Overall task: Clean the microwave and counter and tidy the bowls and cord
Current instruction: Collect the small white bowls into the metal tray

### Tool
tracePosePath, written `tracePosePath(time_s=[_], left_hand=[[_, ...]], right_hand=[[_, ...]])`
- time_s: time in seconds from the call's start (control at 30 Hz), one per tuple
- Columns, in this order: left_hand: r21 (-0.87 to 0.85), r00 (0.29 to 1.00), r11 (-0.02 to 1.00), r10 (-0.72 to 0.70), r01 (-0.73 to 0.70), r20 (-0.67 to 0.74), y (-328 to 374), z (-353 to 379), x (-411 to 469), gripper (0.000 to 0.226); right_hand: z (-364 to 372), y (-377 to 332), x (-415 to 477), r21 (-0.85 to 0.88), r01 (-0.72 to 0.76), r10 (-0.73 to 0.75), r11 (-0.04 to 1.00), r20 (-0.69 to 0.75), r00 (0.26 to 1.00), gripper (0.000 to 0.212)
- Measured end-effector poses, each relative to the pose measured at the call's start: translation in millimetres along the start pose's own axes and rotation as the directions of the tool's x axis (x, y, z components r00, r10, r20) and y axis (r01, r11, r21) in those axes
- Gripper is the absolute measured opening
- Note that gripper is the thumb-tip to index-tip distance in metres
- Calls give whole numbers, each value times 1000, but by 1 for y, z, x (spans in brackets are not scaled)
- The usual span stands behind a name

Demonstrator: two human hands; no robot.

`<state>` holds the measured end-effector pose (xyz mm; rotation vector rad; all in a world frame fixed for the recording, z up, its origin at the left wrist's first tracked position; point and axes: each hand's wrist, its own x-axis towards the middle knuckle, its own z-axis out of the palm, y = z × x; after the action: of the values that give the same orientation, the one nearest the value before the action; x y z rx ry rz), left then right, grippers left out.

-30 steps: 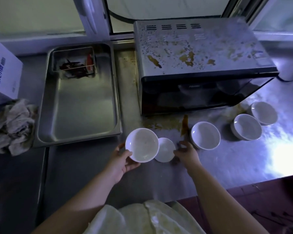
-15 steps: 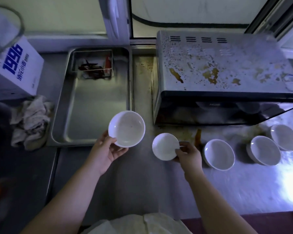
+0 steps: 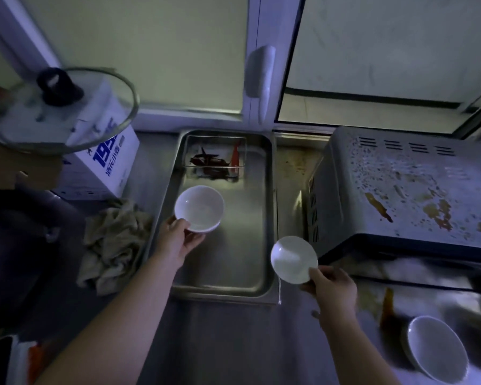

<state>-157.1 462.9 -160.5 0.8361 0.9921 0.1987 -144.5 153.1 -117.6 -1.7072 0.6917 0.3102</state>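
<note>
- The left hand [image 3: 178, 240] grips a white bowl [image 3: 199, 208] by its near rim, thumb on the inside and fingers curled underneath.
- That bowl is over the left half of a steel tray [image 3: 242, 254]; whether it touches the tray floor cannot be told.
- The right hand [image 3: 333, 287] pinches a smaller white bowl [image 3: 293, 258] at its near edge and holds it tilted, above the tray's right rim.
- This smaller bowl is just beside the front left corner of the microwave [image 3: 400, 190], whose top is spattered with brown stains.
- A third bowl [image 3: 436, 348] stands on the counter [image 3: 233, 343] at lower right, in front of the microwave.
- A brown spill [image 3: 386, 307] runs on the counter near that bowl.
- At the far end of the tray sits a small clear container [image 3: 214, 159] with dark red pieces inside.
- A crumpled rag [image 3: 111, 240] lies against the tray's left side.
- Behind the rag stands a white box [image 3: 109, 162] with blue print, and a glass lid [image 3: 61, 109] with a black knob rests on top of it.
</note>
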Motion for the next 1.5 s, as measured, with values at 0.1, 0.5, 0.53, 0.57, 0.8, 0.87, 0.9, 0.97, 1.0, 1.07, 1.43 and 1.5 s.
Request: tracePosePath(time_s=[0.1,0.5,0.53,0.57,0.8,0.87,0.9,0.97,1.0,1.07,1.43,1.5], left_hand=[[-8,999,999,-38,38,-6,0,6,21,39],[25,990,993,-114,116,-84,4,17,67,36],[29,988,992,-119,122,-94,6,18,72,37],[35,987,991,-125,129,-102,8,20,76,37],[-13,981,990,-138,138,-133,11,30,102,49],[-33,981,991,-130,126,-147,11,31,106,51],[-37,981,992,-124,120,-147,12,31,107,50],[-55,984,992,-122,116,-132,13,31,108,48],[-65,985,991,-123,115,-121,13,30,109,47],[-79,988,991,-119,111,-99,15,30,109,46],[71,995,993,-95,95,6,4,8,65,15],[294,997,953,74,-70,-3,-1,5,50,20]], right_hand=[[18,3,2,-18,4,-3,1000,11,1000,1],[144,-30,51,13,-34,30,999,204,978,20],[155,-33,59,9,-15,13,1000,201,980,23],[165,-37,66,-1,2,-2,1000,190,982,27],[215,-50,96,16,-45,42,999,118,992,36],[226,-50,101,32,-72,68,997,102,992,36],[232,-50,104,53,-99,94,994,96,991,36],[240,-50,108,108,-159,148,981,99,984,37],[243,-50,111,133,-178,165,975,103,981,38],[248,-48,115,189,-200,181,961,115,977,38],[213,-32,98,-104,123,-96,987,237,967,31],[192,-32,81,-221,290,-213,931,316,925,26]])
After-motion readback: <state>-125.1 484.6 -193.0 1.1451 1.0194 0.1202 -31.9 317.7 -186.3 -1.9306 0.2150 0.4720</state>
